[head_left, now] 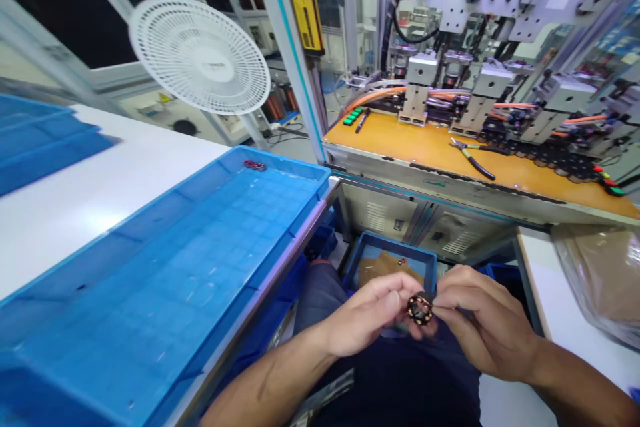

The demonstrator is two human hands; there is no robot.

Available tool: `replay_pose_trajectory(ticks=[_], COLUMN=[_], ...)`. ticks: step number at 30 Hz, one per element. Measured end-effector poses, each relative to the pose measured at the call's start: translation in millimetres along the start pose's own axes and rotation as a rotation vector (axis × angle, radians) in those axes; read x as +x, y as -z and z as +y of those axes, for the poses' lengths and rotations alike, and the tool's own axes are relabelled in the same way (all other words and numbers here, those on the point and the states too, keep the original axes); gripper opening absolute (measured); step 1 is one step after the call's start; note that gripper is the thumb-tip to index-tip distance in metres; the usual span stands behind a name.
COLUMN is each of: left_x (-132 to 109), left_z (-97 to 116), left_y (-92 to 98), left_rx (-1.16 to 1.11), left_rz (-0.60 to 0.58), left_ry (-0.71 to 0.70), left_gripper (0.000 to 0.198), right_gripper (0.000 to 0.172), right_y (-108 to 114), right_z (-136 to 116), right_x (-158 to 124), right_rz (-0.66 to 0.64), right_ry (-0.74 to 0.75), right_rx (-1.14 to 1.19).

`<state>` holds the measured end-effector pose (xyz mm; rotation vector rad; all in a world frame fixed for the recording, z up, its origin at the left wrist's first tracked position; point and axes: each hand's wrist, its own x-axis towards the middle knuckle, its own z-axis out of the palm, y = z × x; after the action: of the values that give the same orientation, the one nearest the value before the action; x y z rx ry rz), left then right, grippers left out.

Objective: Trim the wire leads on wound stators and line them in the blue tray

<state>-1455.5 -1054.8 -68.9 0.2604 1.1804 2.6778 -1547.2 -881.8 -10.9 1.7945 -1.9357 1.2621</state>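
A small round black part with copper-coloured windings (419,309) sits between both my hands, low in the middle of the view above my lap. My left hand (367,313) pinches it from the left with thumb and fingers closed. From the right, my right hand (483,320) grips its edge with curled fingers. A second small dark-red part (255,165) lies at the far corner of the big blue tray (165,260) on the white table to my left.
A small blue bin (390,260) stands on the floor beyond my hands. Ahead is an orange-topped machine bench (430,147) with pliers (473,160) and clamping units. A white fan (200,57) stands behind the tray. A plastic bag (600,273) lies at the right.
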Motion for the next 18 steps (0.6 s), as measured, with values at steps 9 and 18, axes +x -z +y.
replay_pose_trajectory(ticks=[9, 18], left_x=[-2.5, 3.7], left_z=[-4.1, -2.0], left_y=[-2.5, -2.1], left_rx=[0.162, -0.061], left_rz=[0.128, 0.064], left_ry=[-0.235, -0.239], left_gripper=[0.024, 0.039], right_gripper=[0.009, 0.009], right_y=[-9.2, -12.1], right_z=[-4.2, -1.4], right_x=[-7.0, -7.0], right_rz=[0.145, 0.163], right_ry=[-0.219, -0.142], right_rx=[0.03, 0.177])
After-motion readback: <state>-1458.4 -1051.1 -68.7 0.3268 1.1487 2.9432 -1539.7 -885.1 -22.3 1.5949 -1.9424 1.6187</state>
